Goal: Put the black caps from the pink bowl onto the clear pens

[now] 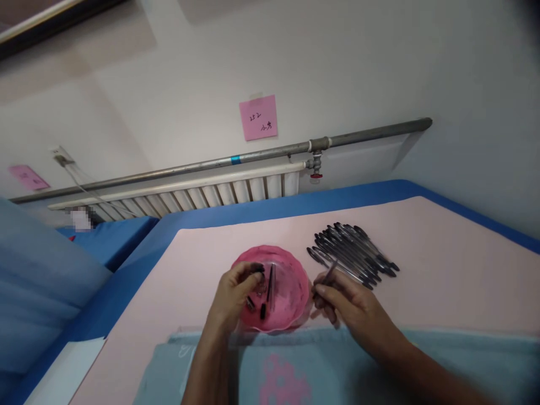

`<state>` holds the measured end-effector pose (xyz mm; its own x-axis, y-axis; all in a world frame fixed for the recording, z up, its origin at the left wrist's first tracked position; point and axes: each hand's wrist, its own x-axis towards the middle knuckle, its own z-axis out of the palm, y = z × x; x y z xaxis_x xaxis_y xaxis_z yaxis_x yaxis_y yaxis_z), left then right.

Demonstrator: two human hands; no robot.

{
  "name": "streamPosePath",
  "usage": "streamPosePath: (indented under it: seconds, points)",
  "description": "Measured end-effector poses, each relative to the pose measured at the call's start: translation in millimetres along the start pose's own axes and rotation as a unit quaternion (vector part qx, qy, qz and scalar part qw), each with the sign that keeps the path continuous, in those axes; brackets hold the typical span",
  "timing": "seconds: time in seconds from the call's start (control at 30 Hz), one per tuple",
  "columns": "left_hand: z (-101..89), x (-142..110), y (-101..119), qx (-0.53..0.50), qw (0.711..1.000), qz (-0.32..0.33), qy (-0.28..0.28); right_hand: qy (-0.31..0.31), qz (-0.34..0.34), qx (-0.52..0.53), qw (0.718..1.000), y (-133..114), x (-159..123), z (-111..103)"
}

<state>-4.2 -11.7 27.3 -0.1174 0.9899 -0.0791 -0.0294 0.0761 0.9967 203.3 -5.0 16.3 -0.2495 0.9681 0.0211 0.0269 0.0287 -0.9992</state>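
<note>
Over the left side of a pink scalloped basin (pixel 301 287), my left hand (pixel 234 289) is closed in a pinch on a small black piece that looks like a pen cap (pixel 256 268). Inside the basin lie a dark slim pen part (pixel 269 287), a clear tube beside it and some small black pieces (pixel 250 304). Just right of the basin, my right hand (pixel 348 298) grips a slim dark pen (pixel 331 271), tip slanting up and away. Most of its lower end is hidden by the fingers. Beyond that hand lies a pile of black-capped clear pens (pixel 350 250).
A pale pink sheet (pixel 202 264) covers the blue table (pixel 278 208). Light blue cloth (pixel 329 360) with a pink pattern spans the near edge. A white radiator (pixel 228 191) and metal pipe (pixel 185 170) run along the wall. Blue curtain (pixel 37 292) hangs at left.
</note>
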Motion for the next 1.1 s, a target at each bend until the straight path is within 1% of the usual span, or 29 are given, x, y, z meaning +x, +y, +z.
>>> streamPosePath:
  seconds: [0.07, 0.13, 0.17, 0.2, 0.3, 0.4, 0.5, 0.57, 0.67, 0.8, 0.93, 1.03, 1.1]
  points:
    - [19.2, -5.9, -0.3, -0.017, 0.998, -0.021, -0.061, 0.03, 0.001, 0.07, 0.997, -2.1, -0.5, -1.3]
    - [39.0, -11.8, -1.9, -0.061, 0.992, -0.059, -0.098, 0.061, 0.005, 0.137, 0.989, -4.5, -0.5, -2.8]
    - [47.6, -14.4, -2.9, -0.088, 0.988, -0.077, -0.104, 0.076, 0.011, 0.16, 0.984, -5.6, -0.2, -3.6]
    - [54.9, -16.6, -4.0, -0.115, 0.985, -0.09, -0.096, 0.089, 0.02, 0.174, 0.98, -6.5, 0.5, -4.4]
    - [68.4, -20.9, -7.4, -0.176, 0.974, -0.127, -0.072, 0.112, 0.046, 0.191, 0.974, -5.9, 4.1, -7.4]
    - [74.9, -23.3, -11.4, -0.211, 0.965, -0.142, -0.065, 0.127, 0.065, 0.213, 0.967, -1.5, 9.4, -11.3]
    - [81.5, -25.4, -15.1, -0.235, 0.958, -0.147, -0.074, 0.133, 0.081, 0.222, 0.963, 1.5, 13.4, -14.5]
    - [86.2, -26.7, -16.9, -0.261, 0.951, -0.144, -0.086, 0.137, 0.097, 0.224, 0.96, 0.6, 14.2, -15.4]
    - [91.9, -27.7, -18.7, -0.289, 0.943, -0.148, -0.081, 0.151, 0.113, 0.225, 0.956, -4.1, 13.6, -15.2]
    - [95.9, -26.5, -20.7, -0.28, 0.944, -0.162, -0.065, 0.187, 0.122, 0.222, 0.949, -9.9, 12.3, -15.9]
    - [97.4, -24.3, -23.7, -0.262, 0.942, -0.183, -0.099, 0.217, 0.144, 0.217, 0.941, -7.8, 9.8, -23.0]
    - [97.4, -23.2, -26.0, -0.256, 0.94, -0.193, -0.116, 0.202, 0.15, 0.189, 0.949, -1.7, 7.4, -29.6]
    - [97.2, -22.9, -26.6, -0.258, 0.938, -0.201, -0.115, 0.199, 0.104, 0.127, 0.966, 2.7, 6.6, -32.8]
